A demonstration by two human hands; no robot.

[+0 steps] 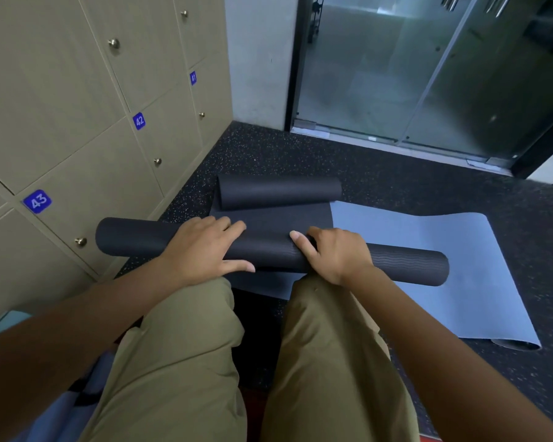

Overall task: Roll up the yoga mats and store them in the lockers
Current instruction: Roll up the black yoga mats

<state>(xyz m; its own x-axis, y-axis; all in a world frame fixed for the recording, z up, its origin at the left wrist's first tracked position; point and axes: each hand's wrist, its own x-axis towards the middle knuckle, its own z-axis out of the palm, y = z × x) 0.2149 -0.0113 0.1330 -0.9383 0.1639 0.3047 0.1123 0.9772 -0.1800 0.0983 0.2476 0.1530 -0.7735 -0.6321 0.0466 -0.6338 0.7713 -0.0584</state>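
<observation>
Fingers [227, 226] of left hand [201, 250] lie flat and spread on the dark roll [141, 239]; right hand [329, 253] curls round it. Roll sits across the knees, just above the floor [396, 180], beside the lockers [87, 173]. Risk: grip eases, roll springs loose; long ends may snag a locker opening. A second roll [278, 191] has already half unwound. A blue mat [428, 266] lies flat. All lockers shut, contents unseen.

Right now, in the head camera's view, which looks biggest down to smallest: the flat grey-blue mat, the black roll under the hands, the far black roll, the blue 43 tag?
1. Grey-blue mat, spread flat.
2. Near black roll, though nearness to the camera may flatter it.
3. Far black roll, only part-rolled.
4. 43 tag, clearly smallest.
</observation>
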